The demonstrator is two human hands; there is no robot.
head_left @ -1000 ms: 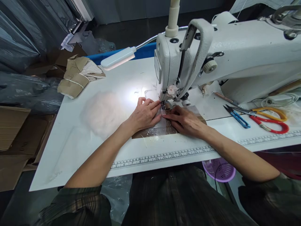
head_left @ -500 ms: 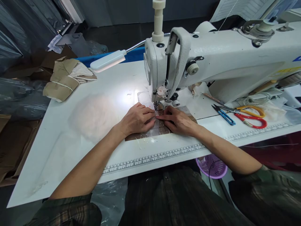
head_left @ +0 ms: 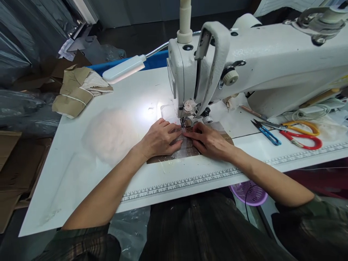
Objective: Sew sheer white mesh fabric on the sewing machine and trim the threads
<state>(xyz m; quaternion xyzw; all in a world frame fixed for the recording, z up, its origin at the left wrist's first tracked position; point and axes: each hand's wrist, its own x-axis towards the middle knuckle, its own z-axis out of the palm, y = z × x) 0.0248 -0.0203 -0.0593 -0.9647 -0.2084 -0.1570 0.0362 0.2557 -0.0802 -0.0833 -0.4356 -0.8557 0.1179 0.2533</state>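
Note:
A white sewing machine (head_left: pixel 187 76) stands over the worktable, its needle and presser foot (head_left: pixel 186 122) right in front of my fingertips. My left hand (head_left: pixel 163 137) bends its fingers down at the left of the foot, thumb and fingertips close together on a thin pale fabric piece. From the right, my right hand (head_left: pixel 208 139) reaches in with its fingertips pressed on the same spot. What is pinched between the fingers is too small to name. Under both hands lies a brown sheet (head_left: pixel 156 159) with see-through parts.
Blue snips (head_left: pixel 266 132), red-handled scissors (head_left: pixel 301 140) and yellow-handled scissors (head_left: pixel 301 127) lie at the right. A lamp (head_left: pixel 123 69) hangs over the table (head_left: pixel 67 174). A tied brown bundle (head_left: pixel 72 94) sits back left; a purple basket (head_left: pixel 250 193) is below the edge.
The view has shifted slightly, so the machine and scissors appear larger and further right. Both hands hold nearly the same pose beside the presser foot.

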